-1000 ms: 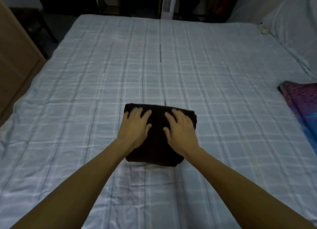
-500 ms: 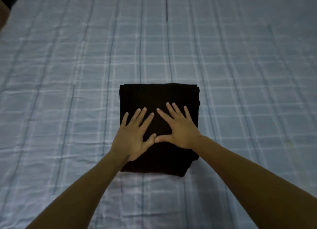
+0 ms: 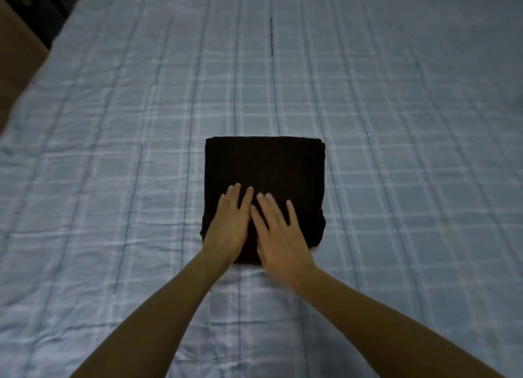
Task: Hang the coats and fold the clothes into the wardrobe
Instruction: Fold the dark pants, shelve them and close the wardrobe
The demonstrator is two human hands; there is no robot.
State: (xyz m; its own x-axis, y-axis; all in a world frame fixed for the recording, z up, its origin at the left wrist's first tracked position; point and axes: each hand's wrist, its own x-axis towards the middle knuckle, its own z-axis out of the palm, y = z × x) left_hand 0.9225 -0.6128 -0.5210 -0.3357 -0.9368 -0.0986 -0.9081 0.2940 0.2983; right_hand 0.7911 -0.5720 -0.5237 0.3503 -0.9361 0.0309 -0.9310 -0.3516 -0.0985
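Lying square in the middle of the frame on the pale blue checked bedsheet [image 3: 113,179], the folded black garment [image 3: 264,165] looks soft, light and limp: a thick stack of layers that would likely sag or slip open if lifted by one corner. The best hold, I judge, is at both side edges with fingers slid beneath, so the bundle stays level. The left hand [image 3: 228,227] lies palm down on the garment's near half, fingers straight and slightly apart, grasping nothing. The right hand [image 3: 280,236], a little blurred, lies flat just beside it, fingers likewise extended on the cloth; neither curls round any edge.
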